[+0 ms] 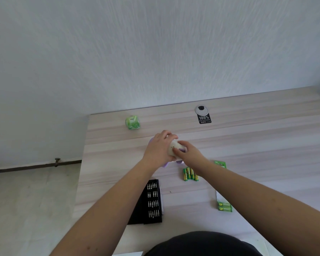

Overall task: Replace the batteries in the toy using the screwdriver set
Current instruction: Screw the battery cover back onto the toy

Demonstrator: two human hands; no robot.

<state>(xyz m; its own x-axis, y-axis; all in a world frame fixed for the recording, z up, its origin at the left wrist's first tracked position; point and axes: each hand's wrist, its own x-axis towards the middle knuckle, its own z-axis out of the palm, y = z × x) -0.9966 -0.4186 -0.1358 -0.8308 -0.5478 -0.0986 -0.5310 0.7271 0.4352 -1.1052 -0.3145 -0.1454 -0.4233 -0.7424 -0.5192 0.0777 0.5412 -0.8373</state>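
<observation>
Head view: left hand (158, 150) is gripping the toy (174, 147) mid-bench (248, 145), right hand's (189, 151) fingertips pressing its underside, batteries (190, 174) lying nearby.

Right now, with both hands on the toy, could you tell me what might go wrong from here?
1. The loose batteries lie unrestrained under the right forearm; a sweep of that arm could roll them away.
2. The bit case lies open by the left forearm, near the table edge; a nudge might spill the bits.
3. The left hand and right hand cover most of the toy, so the person may be working it partly unseen.
</observation>
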